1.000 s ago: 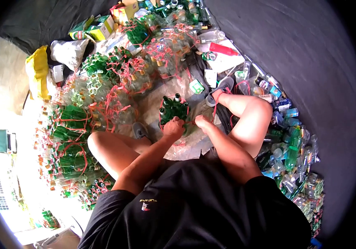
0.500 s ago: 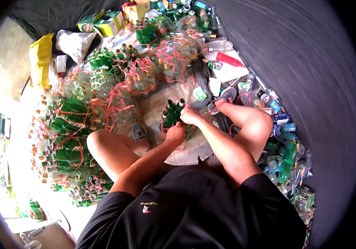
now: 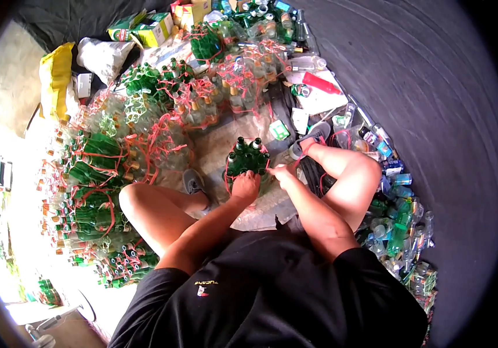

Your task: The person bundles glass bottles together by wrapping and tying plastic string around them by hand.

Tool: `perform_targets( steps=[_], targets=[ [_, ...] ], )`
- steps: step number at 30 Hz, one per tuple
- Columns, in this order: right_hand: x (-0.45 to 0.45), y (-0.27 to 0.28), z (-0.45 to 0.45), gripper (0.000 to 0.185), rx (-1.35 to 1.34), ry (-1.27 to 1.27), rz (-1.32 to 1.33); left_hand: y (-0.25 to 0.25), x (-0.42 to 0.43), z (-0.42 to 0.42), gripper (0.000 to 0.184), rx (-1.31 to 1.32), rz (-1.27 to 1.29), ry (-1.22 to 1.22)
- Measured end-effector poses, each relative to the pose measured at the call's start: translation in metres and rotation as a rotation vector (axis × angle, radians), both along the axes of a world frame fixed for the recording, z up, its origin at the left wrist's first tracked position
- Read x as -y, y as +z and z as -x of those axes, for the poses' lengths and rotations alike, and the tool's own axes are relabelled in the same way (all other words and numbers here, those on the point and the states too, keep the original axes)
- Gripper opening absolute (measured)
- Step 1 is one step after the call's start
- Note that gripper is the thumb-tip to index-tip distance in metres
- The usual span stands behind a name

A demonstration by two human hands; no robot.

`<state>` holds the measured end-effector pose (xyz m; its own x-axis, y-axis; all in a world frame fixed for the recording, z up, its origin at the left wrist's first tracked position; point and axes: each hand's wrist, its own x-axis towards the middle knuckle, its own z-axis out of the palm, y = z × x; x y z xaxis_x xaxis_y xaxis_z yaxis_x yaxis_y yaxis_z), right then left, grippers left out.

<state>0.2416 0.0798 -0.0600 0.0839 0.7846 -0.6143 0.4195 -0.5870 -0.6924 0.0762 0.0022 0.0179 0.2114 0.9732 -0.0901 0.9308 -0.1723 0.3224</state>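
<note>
A cluster of green glass bottles (image 3: 242,158) stands upright on the floor between my legs, with red plastic twine (image 3: 227,177) around it. My left hand (image 3: 245,185) is closed against the near side of the bottles. What its fingers grip is hidden. My right hand (image 3: 283,175), just right of the cluster, is closed on a strand of the red twine. From that hand the strand runs to the bottles, and more of it shows toward my right foot.
Bundles of clear bottles (image 3: 199,104) and green bottles (image 3: 95,214), tied with red twine, crowd the left and far side. Loose bottles and cans (image 3: 399,226) line the right. A yellow sack (image 3: 56,81) and cardboard boxes (image 3: 155,29) stand at the back left.
My right hand has moved right and slightly down, away from the bottle tops, drawing the red twine sideways. My left hand has stayed at the bottles.
</note>
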Motion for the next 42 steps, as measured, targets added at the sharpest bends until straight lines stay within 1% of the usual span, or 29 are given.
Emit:
perform_targets(
  steps=[2,4,5,7,8,10,12,14,15,16,18,19,20,21,23,24,25,26,27,28,29,31,32,33,34,35,37,39,42],
  targets=[
    [0.002,-0.011,0.002,0.033,-0.082,0.025,0.096,0.002,-0.003,0.015,0.014,-0.061,-0.057,-0.1],
    [0.002,-0.047,0.013,0.029,0.033,0.069,0.14,0.002,-0.009,0.033,0.014,-0.056,-0.038,-0.1],
    [0.003,-0.069,0.016,0.028,-0.117,0.041,0.215,0.005,-0.011,0.043,0.014,-0.07,-0.004,-0.109],
    [0.019,-0.037,0.031,0.03,-0.187,0.025,0.257,0.006,-0.011,0.06,0.013,-0.072,0.089,-0.097],
    [0.026,-0.037,0.035,0.032,-0.254,0.004,0.297,0.003,-0.009,0.068,0.013,-0.076,0.096,-0.091],
    [0.037,-0.036,0.04,0.034,-0.308,0.0,0.269,-0.005,-0.004,0.079,0.013,-0.139,0.038,-0.242],
    [0.042,-0.03,0.036,0.033,-0.182,0.106,0.205,-0.003,0.004,0.078,0.012,-0.081,0.024,-0.255],
    [0.043,-0.026,0.036,0.033,-0.059,0.215,0.132,-0.002,0.011,0.07,0.011,-0.143,-0.012,-0.26],
    [0.044,-0.024,0.036,0.033,0.002,0.264,0.093,-0.001,0.012,0.065,0.011,-0.152,0.015,-0.208],
    [0.045,-0.023,0.036,0.033,0.003,0.261,0.096,0.0,0.011,0.063,0.011,-0.151,0.017,-0.21],
    [0.047,-0.027,0.033,0.052,0.102,0.318,0.002,-0.009,0.01,0.06,0.012,-0.196,0.013,-0.203],
    [0.045,-0.025,0.03,0.055,0.099,0.365,-0.068,-0.01,0.01,0.057,0.011,-0.2,0.0,-0.17],
    [0.044,-0.031,0.029,0.059,0.092,0.41,-0.14,-0.005,0.007,0.053,0.012,-0.28,0.085,-0.142],
    [0.042,-0.03,0.029,0.034,0.195,0.416,-0.091,0.006,0.005,0.048,0.014,-0.333,0.12,-0.164],
    [0.043,-0.048,0.024,0.033,0.14,0.443,-0.156,0.029,-0.002,0.032,0.016,-0.429,0.267,-0.149],
    [0.044,-0.038,0.025,0.032,0.096,0.481,-0.209,0.034,-0.004,0.029,0.016,-0.368,0.186,-0.151],
    [0.045,-0.028,0.025,0.021,0.276,0.554,-0.217,0.038,-0.006,0.026,0.018,-0.289,0.012,-0.189],
    [0.043,-0.03,0.024,0.022,0.446,0.82,-0.495,0.043,-0.01,0.022,0.021,-0.209,-0.167,-0.214],
    [0.039,-0.061,0.022,0.028,0.356,0.842,-0.495,0.04,-0.015,0.017,0.023,-0.199,-0.057,-0.168],
    [0.04,-0.053,0.02,0.027,0.11,0.656,-0.37,0.031,-0.021,0.014,0.026,-0.19,0.049,-0.113],
    [0.038,-0.073,0.027,0.027,0.218,0.5,-0.259,0.014,-0.025,0.017,0.026,-0.202,0.07,-0.162],
    [0.034,-0.138,0.03,0.028,-0.001,0.294,-0.174,0.0,-0.025,0.017,0.025,-0.197,0.135,-0.214],
    [0.042,-0.044,0.025,0.026,0.26,0.499,-0.2,-0.004,-0.024,0.015,0.024,-0.177,0.173,-0.219],
    [0.043,-0.032,0.024,0.029,0.216,0.514,-0.201,-0.017,-0.024,0.012,0.021,-0.115,0.196,-0.212],
    [0.045,-0.023,0.019,0.034,0.175,0.525,-0.196,-0.029,-0.025,0.012,0.019,-0.051,0.221,-0.21],
    [0.045,-0.042,0.017,0.034,0.172,0.53,-0.198,-0.02,-0.023,0.008,0.017,0.036,0.233,-0.179],
    [0.04,-0.088,0.017,0.031,0.435,0.764,-0.465,-0.042,-0.034,0.01,0.019,0.076,0.259,-0.236],
    [0.044,-0.053,0.02,0.028,0.412,0.703,-0.435,-0.066,-0.042,0.013,0.023,0.157,0.255,-0.294],
    [0.049,-0.014,0.02,0.023,0.369,0.627,-0.423,-0.059,-0.046,0.013,0.026,0.165,0.357,-0.261]
  ],
)
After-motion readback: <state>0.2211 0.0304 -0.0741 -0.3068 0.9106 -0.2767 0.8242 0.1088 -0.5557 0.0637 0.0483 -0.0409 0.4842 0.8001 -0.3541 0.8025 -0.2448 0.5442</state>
